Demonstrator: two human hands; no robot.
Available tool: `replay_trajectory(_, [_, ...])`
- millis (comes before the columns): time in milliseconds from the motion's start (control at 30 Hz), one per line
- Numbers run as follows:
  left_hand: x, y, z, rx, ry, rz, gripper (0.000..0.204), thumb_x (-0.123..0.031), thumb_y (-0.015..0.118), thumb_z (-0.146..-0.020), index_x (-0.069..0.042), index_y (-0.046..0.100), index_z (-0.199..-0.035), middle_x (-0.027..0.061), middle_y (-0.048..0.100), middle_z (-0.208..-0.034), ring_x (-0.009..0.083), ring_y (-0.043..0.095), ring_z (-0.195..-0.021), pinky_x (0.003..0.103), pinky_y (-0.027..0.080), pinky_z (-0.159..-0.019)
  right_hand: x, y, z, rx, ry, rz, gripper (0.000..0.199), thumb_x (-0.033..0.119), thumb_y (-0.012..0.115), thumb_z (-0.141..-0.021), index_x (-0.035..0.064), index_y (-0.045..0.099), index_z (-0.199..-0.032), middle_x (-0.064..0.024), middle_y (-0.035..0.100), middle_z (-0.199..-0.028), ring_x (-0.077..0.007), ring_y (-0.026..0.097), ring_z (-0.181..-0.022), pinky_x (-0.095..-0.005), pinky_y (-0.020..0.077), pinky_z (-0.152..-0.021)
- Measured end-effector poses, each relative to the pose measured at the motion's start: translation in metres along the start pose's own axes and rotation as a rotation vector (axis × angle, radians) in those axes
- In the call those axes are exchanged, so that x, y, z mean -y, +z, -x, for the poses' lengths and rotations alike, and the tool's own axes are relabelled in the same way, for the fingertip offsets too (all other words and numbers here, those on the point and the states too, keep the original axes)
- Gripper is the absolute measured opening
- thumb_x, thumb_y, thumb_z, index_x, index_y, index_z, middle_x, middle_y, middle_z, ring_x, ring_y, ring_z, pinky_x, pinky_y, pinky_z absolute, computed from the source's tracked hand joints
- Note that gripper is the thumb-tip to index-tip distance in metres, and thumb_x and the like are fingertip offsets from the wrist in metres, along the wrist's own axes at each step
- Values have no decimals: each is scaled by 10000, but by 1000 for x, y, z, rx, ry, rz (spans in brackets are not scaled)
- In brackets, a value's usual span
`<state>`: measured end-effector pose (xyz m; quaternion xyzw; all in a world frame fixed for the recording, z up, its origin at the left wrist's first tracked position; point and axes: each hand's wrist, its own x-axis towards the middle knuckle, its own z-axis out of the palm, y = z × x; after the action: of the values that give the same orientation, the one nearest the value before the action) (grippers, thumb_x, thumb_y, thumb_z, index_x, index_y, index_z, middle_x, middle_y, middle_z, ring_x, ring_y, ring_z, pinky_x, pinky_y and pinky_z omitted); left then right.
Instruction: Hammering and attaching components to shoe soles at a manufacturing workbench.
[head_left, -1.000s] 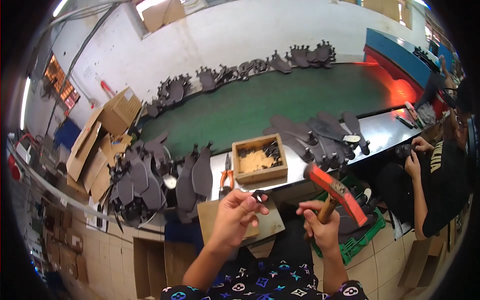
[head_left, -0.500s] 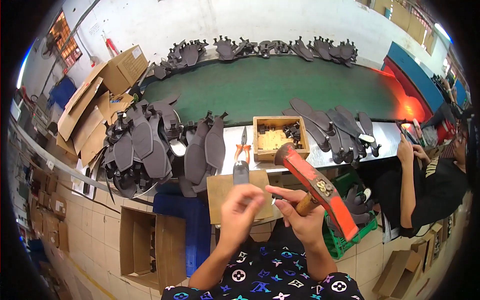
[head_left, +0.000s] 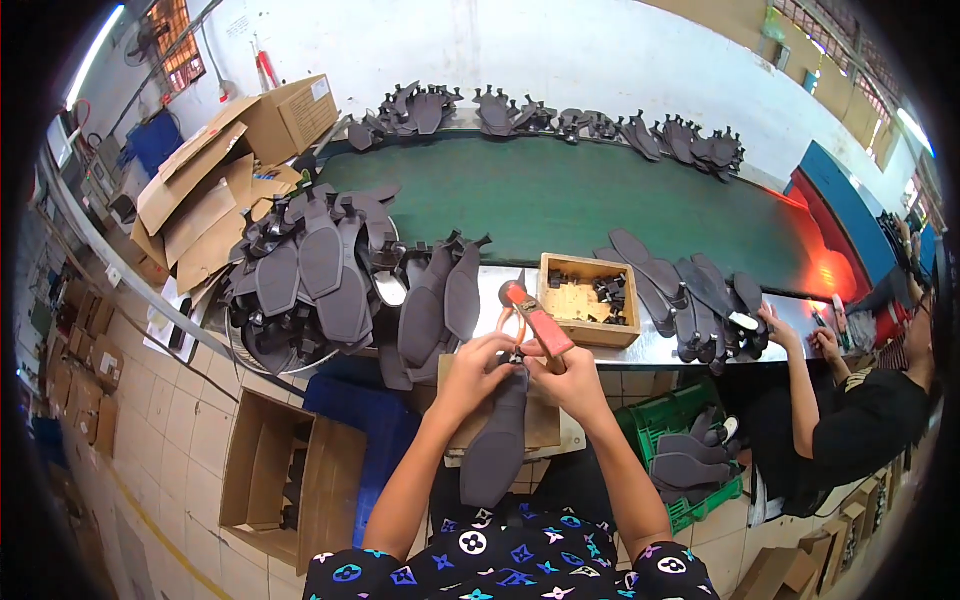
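Note:
A dark grey shoe sole lies heel-end away from me over a tan board, its broad toe toward my body. At its black heel the fingers of my left hand are closed. My right hand meets it there with fingertips pinched; a small dark piece shows between the hands, too covered to make out. The hammer, with a worn red head, stays in my right hand, its head pointing up and away. Pliers with orange handles lie just beyond, partly hidden by the hammer.
A wooden box of small black parts stands beyond my right hand. Heaped soles fill a basket at left; more soles lie at right. Behind runs a green conveyor belt. A co-worker sits at right beside a green crate.
Both hands have come together at the heel, and the sole now lies lengthwise between them. The hammer has swung left and away from me. The co-worker's hands have moved toward the soles.

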<state>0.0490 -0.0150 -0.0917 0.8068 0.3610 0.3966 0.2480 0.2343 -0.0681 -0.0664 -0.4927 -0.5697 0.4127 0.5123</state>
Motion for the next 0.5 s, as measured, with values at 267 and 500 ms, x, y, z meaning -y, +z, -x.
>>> replay_trajectory(267, [-1,-2,37,-88,-108,35,312,-105,764,-787,-29,675,-1076,133,703,-938,307,655,-882,388,498,-851,-10,8,0,154,-110,204,227,44,716,-839,-28,679,-1052,-87,702,-949,-157,646,-839,-285,503,-756])
replay_trajectory(500, [-8,-14,35,-8,-131,236,305,-85,774,-739,-33,709,-1033,142,718,-965,313,675,-892,388,501,-858,18,9,16,189,-276,569,247,34,700,-752,42,682,-998,-88,640,-1112,-347,657,-862,-386,525,-772])
